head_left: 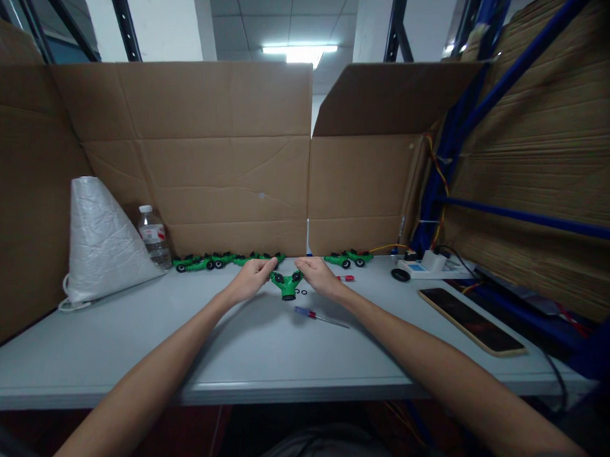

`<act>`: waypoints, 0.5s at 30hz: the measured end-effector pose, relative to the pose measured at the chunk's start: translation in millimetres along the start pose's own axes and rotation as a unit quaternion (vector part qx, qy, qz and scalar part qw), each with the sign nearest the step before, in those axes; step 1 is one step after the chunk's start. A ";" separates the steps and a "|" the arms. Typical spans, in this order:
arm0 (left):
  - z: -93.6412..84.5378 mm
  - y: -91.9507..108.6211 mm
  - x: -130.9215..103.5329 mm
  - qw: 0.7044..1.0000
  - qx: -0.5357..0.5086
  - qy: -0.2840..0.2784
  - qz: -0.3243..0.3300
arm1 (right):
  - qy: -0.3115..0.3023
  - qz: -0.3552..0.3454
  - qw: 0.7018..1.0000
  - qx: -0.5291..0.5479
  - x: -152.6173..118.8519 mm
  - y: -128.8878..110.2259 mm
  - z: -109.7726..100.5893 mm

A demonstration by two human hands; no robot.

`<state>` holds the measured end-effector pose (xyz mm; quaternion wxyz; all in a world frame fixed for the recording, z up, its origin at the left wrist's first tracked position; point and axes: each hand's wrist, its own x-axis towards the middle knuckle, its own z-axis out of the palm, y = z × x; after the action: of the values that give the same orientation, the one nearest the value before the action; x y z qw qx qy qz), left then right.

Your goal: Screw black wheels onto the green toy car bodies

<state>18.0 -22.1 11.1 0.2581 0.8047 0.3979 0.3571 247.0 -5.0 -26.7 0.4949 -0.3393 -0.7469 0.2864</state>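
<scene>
I pinch green Y-shaped piece (287,288), left hand (252,278) and right hand (319,276) each clamped on one arm; low sweep could scatter black rings (304,294), four o'clock.

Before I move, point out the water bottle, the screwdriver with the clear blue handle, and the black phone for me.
Water bottle (155,234): head view, on its label.
Screwdriver (303,312): head view, on its handle.
Phone (472,321): head view, on its dark screen.

No text, brands or numbers were legible. White label (153,233) with red print wrapped clear bottle (156,240) at left; its lettering was too small and blurred to read.
</scene>
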 end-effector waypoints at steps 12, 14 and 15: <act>-2.6 2.8 -0.3 1.000 0.011 -0.016 0.007 | -0.013 0.008 1.000 0.009 -2.3 -12.1 -0.6; -3.0 3.6 -0.2 1.000 0.012 -0.014 0.000 | -0.009 0.015 1.000 0.007 -2.3 -11.4 0.2; -3.2 3.6 0.0 1.000 0.010 -0.014 -0.004 | -0.009 0.018 1.000 0.004 -2.3 -10.5 0.5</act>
<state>17.1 -23.7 15.5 0.2569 0.8108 0.4012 0.3401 244.8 -13.3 -20.1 0.4843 -0.3479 -0.7442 0.3011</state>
